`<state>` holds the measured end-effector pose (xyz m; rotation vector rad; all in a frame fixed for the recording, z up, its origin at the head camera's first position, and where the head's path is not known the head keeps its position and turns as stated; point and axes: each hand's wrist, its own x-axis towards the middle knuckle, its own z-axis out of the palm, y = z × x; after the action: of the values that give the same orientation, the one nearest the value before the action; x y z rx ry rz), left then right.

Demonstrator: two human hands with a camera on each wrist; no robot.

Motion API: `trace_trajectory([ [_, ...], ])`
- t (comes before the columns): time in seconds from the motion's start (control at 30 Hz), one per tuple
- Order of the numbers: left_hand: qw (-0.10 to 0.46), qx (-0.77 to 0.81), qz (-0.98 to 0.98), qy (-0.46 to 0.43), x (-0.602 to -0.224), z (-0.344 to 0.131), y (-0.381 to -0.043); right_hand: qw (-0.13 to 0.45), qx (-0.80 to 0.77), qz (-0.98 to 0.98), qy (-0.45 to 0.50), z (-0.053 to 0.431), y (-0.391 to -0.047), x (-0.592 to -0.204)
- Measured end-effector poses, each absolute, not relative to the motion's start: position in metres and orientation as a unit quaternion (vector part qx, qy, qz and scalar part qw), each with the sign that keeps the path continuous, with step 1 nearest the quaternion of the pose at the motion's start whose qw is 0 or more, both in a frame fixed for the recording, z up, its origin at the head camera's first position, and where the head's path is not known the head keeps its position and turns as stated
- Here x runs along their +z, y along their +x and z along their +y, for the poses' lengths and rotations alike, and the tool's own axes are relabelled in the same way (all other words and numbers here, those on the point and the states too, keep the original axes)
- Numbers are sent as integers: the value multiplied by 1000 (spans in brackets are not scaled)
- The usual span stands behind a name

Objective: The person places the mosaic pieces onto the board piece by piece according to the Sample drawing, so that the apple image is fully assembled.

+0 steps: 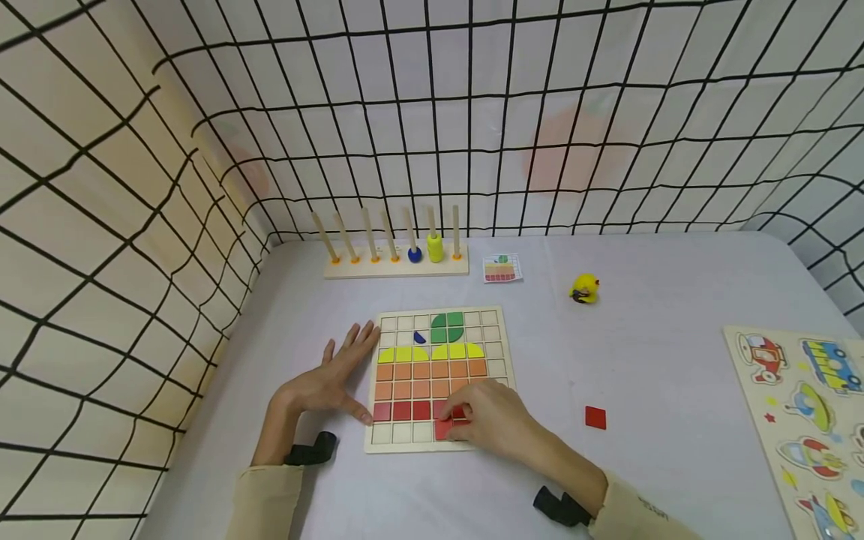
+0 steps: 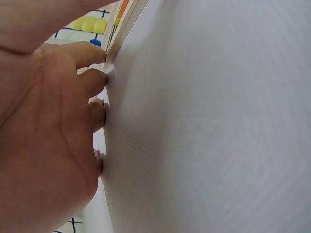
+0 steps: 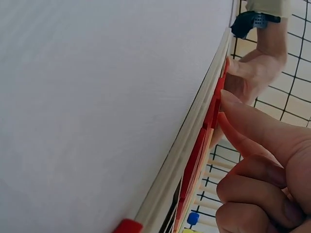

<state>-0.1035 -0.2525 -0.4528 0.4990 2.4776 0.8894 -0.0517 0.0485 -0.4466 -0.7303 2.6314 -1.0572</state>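
A square wooden grid board (image 1: 388,435) lies on the table, filled with rows of red, orange and yellow pieces under a green shape. Along its left edge my left hand (image 1: 322,390) is spread, with thumb and fingertips touching the rim; its palm (image 2: 48,136) fills the side of the left wrist view. Over the board's lower right, my right hand (image 1: 496,420) pinches a red square tile (image 1: 442,430) between thumb and forefinger. The other fingers of that hand (image 3: 262,179) are curled in the right wrist view. Some red tiles beneath it are partly hidden.
A loose red tile (image 1: 595,418) lies right of the board. Behind stand a peg rack (image 1: 398,271), a small pattern card (image 1: 502,268) and a yellow toy duck (image 1: 584,288). A picture puzzle board (image 1: 776,435) lies far right. Black netting (image 1: 469,112) surrounds the table.
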Motion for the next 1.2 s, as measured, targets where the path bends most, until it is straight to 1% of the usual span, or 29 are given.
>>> trace_trajectory([
  [0.2, 230, 327, 899, 182, -454, -253, -103, 102, -355, 895, -250, 47, -52, -448],
  [0.3, 231, 327, 898, 183, -454, -252, -103, 108, -360, 892, -252, 48, -52, -448],
  [0.37, 231, 327, 898, 184, -454, -252, -103, 120, -361, 889, -256, 50, -53, -448],
  [0.47, 230, 329, 897, 186, -454, -252, -103, 153, -367, 880, -259, 59, -55, -446],
  [0.6, 231, 330, 896, 188, -453, -252, -103, 192, -387, 871, -235, 87, -60, -440],
  [0.8, 230, 329, 896, 191, -452, -254, -102, 191, -380, 888, -175, 149, -64, -433],
  [0.87, 229, 328, 897, 191, -453, -254, -102, 211, -378, 885, -170, 167, -62, -435],
  [0.93, 229, 329, 896, 191, -453, -255, -102, 245, -383, 873, -178, 179, -58, -437],
  [1.0, 230, 331, 895, 191, -453, -255, -102, 279, -389, 857, -190, 187, -54, -441],
  [1.07, 231, 333, 894, 192, -453, -255, -102, 301, -395, 845, -200, 189, -50, -444],
  [1.13, 231, 334, 893, 194, -453, -255, -102, 301, -393, 843, -209, 187, -47, -447],
  [1.2, 230, 333, 893, 195, -453, -255, -103, 287, -386, 852, -208, 182, -44, -450],
])
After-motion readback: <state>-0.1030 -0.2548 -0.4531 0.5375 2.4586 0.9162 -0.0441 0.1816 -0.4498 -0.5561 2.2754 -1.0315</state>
